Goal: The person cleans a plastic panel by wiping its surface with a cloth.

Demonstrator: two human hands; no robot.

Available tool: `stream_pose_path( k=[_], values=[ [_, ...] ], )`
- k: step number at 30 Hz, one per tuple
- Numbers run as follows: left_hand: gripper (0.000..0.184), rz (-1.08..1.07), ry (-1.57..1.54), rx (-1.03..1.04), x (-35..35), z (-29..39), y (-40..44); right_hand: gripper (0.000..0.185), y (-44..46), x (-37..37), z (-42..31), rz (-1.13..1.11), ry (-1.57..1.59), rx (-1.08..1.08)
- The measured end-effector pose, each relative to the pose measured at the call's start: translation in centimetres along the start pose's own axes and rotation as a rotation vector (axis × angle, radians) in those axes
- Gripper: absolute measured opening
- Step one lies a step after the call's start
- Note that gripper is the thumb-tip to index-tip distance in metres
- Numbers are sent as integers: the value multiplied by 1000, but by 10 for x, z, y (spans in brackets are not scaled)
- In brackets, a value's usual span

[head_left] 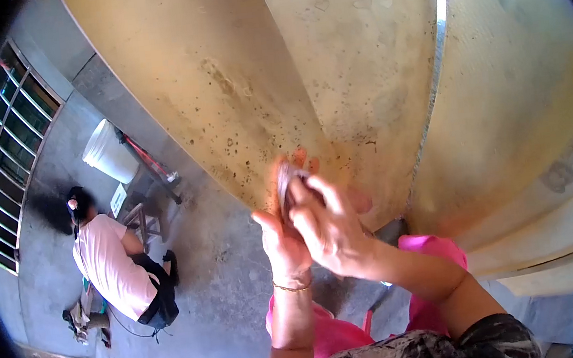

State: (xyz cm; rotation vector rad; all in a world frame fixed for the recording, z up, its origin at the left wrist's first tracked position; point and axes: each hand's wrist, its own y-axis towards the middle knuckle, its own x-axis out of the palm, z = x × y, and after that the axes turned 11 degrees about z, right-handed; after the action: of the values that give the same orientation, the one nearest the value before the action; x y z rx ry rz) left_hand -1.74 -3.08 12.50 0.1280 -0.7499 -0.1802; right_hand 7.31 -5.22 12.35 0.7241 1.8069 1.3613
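My right hand (330, 227) is closed round a folded greyish-brown pad (288, 182); whether it is cloth or abrasive sheet I cannot tell. Just beside and partly behind it is my left hand (284, 249), a thin gold bracelet at the wrist. Its thumb sticks out to the left and its fingers reach upward, partly hidden by the pad and my right hand. Both hands are at the lower end of a large, curved, golden-yellow panel (184, 64), marked with dark specks. Orange finger shapes, perhaps reflections, show on its surface close to the pad.
More curved yellowish panels (521, 84) rise on the right, with a narrow gap between them. At left a person in a pink shirt (110, 257) crouches on the grey concrete floor (211, 327). Behind are a white bucket (111, 154) and a barred window (8, 152).
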Motion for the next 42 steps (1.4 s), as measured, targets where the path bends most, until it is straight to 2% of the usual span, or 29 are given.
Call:
stream_pose_path(
  k=[2,8,11,12,16,18,20,21,22,25,28,29,30,32,33,36,39,40,42],
  values=[
    [94,-71,-55,15,-1,1,3,19,-13,-4,-8,-98,77,-43],
    [94,-24,-33,19,14,0,-10,20,15,-12,10,-60,4,-43],
    [91,45,21,21,30,3,-15,14,45,-9,18,-1,64,107],
    [93,33,43,32,37,6,-15,19,44,-4,27,18,28,21],
    [95,-70,8,-28,8,6,-10,17,16,-8,8,13,102,-45],
    [91,-186,-298,-99,10,6,-9,20,5,-24,-7,-110,119,-121],
    [88,14,-87,-67,-3,4,-11,25,9,-12,2,-86,56,-119],
    [87,47,-73,-32,9,10,-10,29,27,-9,7,-78,4,-144],
    [85,-26,-13,-2,9,12,-12,17,42,-9,2,-43,23,-70],
    [82,55,-86,-38,17,15,-15,22,64,-3,11,-109,14,-44],
    [80,-28,3,-18,0,9,-18,23,34,-14,-7,-108,-24,-104],
    [79,9,-129,-63,-3,4,-16,25,27,-17,-16,-127,-25,-103],
    [78,-10,-115,-82,-7,3,-18,25,25,-16,-13,-129,-22,-108],
    [80,38,-30,-41,-4,6,-24,24,34,-15,-5,-177,-16,-87],
    [83,-12,-31,-24,3,10,-25,23,46,-10,-1,-153,-25,-87],
    [84,28,-48,42,5,9,-23,22,61,3,5,-93,-22,-75],
    [81,66,7,11,-13,8,-25,27,25,-10,-8,-160,-47,-220],
    [78,-48,-117,-23,-16,6,-23,30,8,-10,-12,-181,-78,-244],
    [78,50,-76,4,-7,10,-19,32,26,-4,-4,-181,-116,-270]
  ],
)
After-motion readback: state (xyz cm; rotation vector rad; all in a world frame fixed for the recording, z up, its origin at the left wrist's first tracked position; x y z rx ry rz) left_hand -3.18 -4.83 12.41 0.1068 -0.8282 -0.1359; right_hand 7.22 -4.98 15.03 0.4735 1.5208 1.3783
